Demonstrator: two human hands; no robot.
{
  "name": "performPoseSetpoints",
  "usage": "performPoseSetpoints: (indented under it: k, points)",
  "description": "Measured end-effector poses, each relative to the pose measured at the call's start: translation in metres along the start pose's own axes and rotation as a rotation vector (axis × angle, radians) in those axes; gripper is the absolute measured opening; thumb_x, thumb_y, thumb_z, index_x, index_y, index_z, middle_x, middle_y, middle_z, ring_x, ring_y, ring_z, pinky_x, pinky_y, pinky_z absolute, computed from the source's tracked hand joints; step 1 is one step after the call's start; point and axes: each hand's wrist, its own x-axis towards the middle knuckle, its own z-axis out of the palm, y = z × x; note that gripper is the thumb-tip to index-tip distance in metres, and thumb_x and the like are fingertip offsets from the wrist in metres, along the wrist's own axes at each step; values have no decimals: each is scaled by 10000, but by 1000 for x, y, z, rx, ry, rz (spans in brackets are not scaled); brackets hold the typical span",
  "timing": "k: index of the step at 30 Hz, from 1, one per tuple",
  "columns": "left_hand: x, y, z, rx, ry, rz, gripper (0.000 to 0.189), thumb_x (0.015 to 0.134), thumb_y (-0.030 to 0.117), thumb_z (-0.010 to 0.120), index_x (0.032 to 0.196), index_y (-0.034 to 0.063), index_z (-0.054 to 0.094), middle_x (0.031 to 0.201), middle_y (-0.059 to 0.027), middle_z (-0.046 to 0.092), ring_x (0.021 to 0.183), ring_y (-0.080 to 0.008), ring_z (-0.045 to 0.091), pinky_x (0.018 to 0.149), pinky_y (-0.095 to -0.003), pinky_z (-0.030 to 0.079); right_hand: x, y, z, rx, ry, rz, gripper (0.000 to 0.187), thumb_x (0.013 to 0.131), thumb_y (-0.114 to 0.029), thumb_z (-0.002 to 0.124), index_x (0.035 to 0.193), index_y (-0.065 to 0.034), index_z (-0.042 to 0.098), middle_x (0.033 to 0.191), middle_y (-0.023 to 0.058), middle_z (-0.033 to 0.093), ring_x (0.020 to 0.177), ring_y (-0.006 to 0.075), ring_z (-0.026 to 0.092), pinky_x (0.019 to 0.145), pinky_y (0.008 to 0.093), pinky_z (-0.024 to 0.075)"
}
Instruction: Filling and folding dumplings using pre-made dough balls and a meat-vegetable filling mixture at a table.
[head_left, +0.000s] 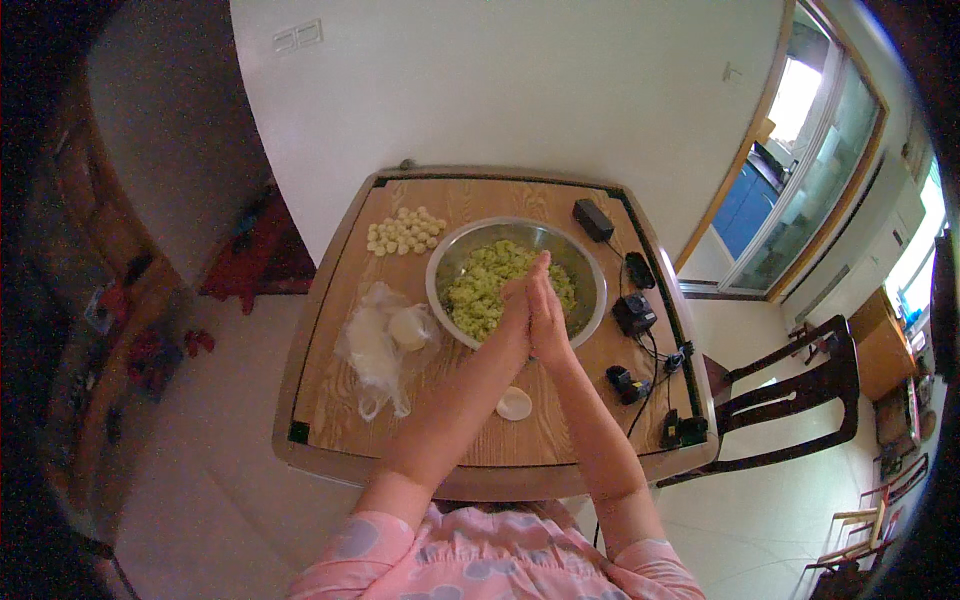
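My left hand (516, 304) and my right hand (547, 307) are pressed palm to palm, fingers stretched away from me. Whether anything lies between the palms is hidden. Below them stands a wide stainless steel bowl (442, 247) holding chopped, pale green vegetable filling (480, 289). A small round white disc (514, 403) rests on the wooden table (517, 446) between my forearms. To the left of the bowl is a clear plastic bag (375, 352) with a pale rounded lump, perhaps dough, at its right side (410, 328). Several small pale dough pieces (406, 231) are grouped at the back left.
Along the table's right side lie a black power adapter (593, 220), another black adapter (634, 313), dark small devices (627, 384) and cables. A dark wooden chair (795, 397) stands at the right. A white wall (510, 90) rises behind the table.
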Motion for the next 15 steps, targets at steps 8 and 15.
performPoseSetpoints:
  k: [8,15]
  points:
    - [1,-25,-15,954,143,634,399,872,282,505,1155,3,479,1005,-126,611,887,-255,605,757,-396,486,10,10,-17,483,104,441,277,948,-302,387,881,-78,536,786,4,519,716,98,488,649,233,399]
    - [-2,-14,-11,2090,177,876,503,855,207,473,1297,3,346,1316,-182,405,1243,-277,378,1018,-389,314,20,10,-24,-229,141,391,334,930,-289,406,1129,-20,408,1054,168,517,931,293,518,819,388,405]
